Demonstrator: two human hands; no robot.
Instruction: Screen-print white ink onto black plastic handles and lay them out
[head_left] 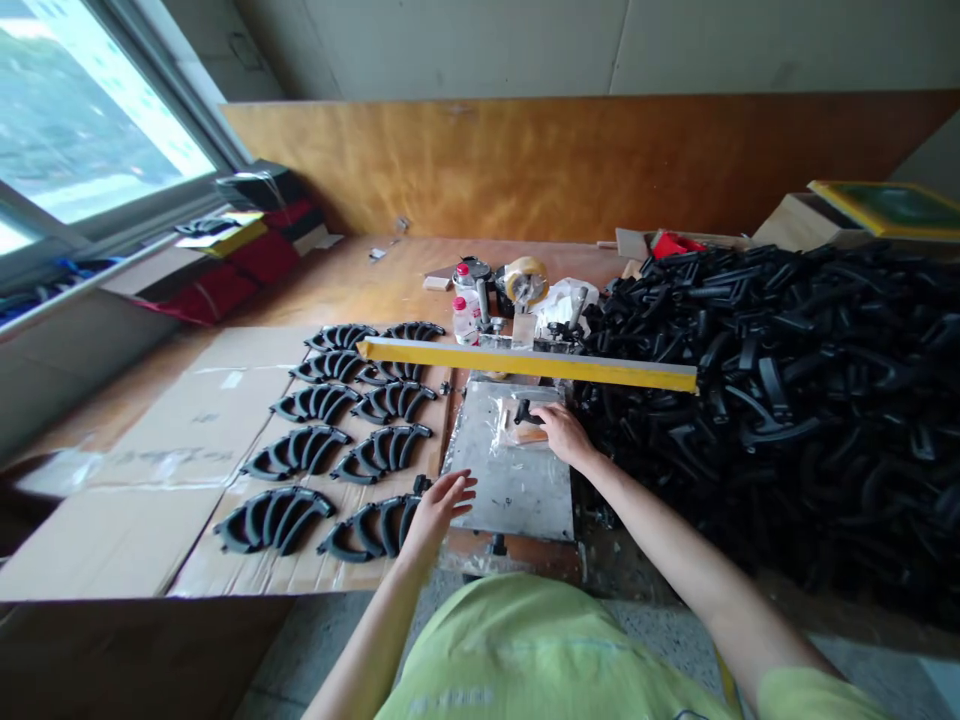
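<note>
My right hand (564,430) is closed on a small black plastic handle (527,412), holding its near end over the jig (510,428), a small block covered in clear film. That block sits on a grey metal plate (495,495). My left hand (448,497) hovers at the plate's left edge with its fingers stretched out and nothing in them. Beyond both hands, a long yellow-edged frame (529,365) spans above the plate, seen nearly edge-on. To the left, curved black handles (300,452) lie in fanned groups, two columns wide, on flattened cardboard (169,440).
A large heap of black plastic parts (757,400) fills the right side. Behind the plate stand two red-capped bottles (461,318), a tape roll (526,280) and metal posts. Red boxes (217,285) line the window side. A wooden board (525,170) closes off the back.
</note>
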